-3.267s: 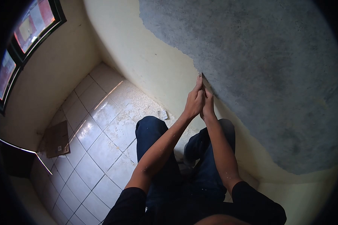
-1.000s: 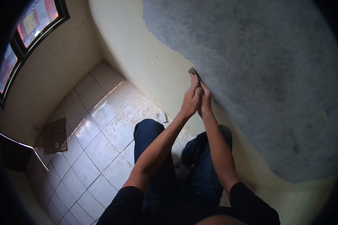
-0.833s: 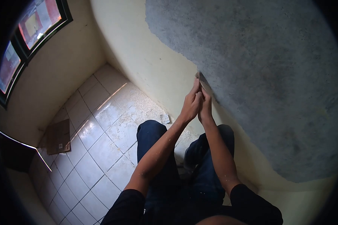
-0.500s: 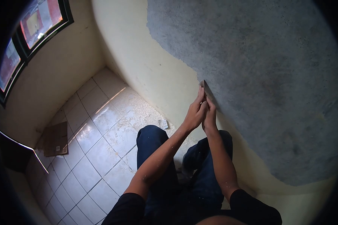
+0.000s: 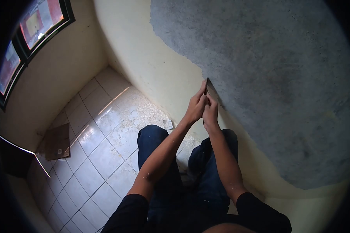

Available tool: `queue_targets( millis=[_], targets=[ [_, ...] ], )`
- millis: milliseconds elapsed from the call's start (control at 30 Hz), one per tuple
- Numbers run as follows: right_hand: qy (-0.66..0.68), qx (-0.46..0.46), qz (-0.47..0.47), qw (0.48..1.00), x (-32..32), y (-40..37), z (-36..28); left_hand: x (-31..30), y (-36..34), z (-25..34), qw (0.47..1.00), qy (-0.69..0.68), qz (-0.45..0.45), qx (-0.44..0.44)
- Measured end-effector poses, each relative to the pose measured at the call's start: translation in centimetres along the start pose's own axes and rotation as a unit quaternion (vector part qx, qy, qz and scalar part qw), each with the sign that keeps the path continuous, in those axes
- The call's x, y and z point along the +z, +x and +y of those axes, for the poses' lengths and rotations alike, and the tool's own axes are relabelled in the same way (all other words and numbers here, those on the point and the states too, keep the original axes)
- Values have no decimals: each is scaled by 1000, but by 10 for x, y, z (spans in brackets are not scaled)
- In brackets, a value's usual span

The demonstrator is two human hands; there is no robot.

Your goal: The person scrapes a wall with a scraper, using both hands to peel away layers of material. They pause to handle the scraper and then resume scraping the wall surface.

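Observation:
Both hands are together on a scraper (image 5: 208, 82), a thin flat blade whose edge meets the wall where cream paint borders bare grey plaster. My left hand (image 5: 195, 105) is closed against it, with a finger stretched up along the blade. My right hand (image 5: 210, 113) is wrapped around its lower part, pressed beside the left; the handle is hidden by the fingers. Above and to the right spreads the rough grey plaster (image 5: 260, 77), with a ragged edge. Cream paint (image 5: 144, 54) covers the wall to the left of that edge.
Paint flakes (image 5: 144, 108) litter the white tiled floor (image 5: 99, 167) along the wall's foot. A small pale piece (image 5: 168, 124) lies near my knee. Farther left are a flat brown cardboard piece (image 5: 57, 143) and a dark-framed window (image 5: 25, 50).
My hands and the scraper have moved slightly up and left along the paint edge. The whole view has shifted a little as well. Both hands keep their grip.

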State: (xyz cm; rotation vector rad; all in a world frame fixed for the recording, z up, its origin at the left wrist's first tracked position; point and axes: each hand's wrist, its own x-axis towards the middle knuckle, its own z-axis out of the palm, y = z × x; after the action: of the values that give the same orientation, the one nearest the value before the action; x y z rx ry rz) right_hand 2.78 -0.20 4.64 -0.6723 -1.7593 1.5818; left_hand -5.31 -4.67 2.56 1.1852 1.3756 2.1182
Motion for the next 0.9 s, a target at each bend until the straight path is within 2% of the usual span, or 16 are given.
queue_targets(
  millis=[33, 133, 167, 200, 233, 333, 433, 467, 500, 667, 767, 800, 833, 900],
  targets=[
    [-2, -18, 21, 1000, 2, 2, 7, -4, -3, 6, 997, -29, -33, -62],
    [44, 0, -7, 999, -7, -3, 1, 7, -8, 4, 1000, 12, -8, -25],
    [45, -58, -5, 997, -5, 0, -1, 10, -9, 9, 999, 35, 1, -13],
    [22, -52, -4, 998, -5, 5, -1, 12, -7, 11, 998, 59, 7, -7],
    [-2, -37, 0, 999, -7, 3, 4, 12, -9, 12, 999, 43, -1, -9],
    [47, -31, -1, 998, -14, -6, 5, 10, -9, 11, 999, 0, -20, -32],
    [66, -32, -28, 997, -1, 21, -1, 11, -13, 26, 995, 96, -6, 12],
    [63, -14, -38, 997, -6, 19, 4, 10, -6, 27, 999, 23, -2, -48],
    [65, 6, -45, 997, -8, 12, 10, 5, -3, 19, 998, 2, -8, -65],
    [59, -52, -4, 997, 0, -2, -3, 0, -12, 18, 996, 83, -23, 5],
    [5, -42, -28, 999, 1, 22, 16, -4, 2, 4, 998, 55, 11, -40],
    [-16, -15, -18, 1000, 3, 24, 22, -6, 2, 3, 996, 12, 18, -84],
    [-25, -39, -16, 999, 8, 23, 25, -8, 3, 7, 991, -31, 29, -128],
    [-61, -42, -31, 997, 10, 24, 41, -12, -1, -9, 994, -43, 92, -31]
  ],
)
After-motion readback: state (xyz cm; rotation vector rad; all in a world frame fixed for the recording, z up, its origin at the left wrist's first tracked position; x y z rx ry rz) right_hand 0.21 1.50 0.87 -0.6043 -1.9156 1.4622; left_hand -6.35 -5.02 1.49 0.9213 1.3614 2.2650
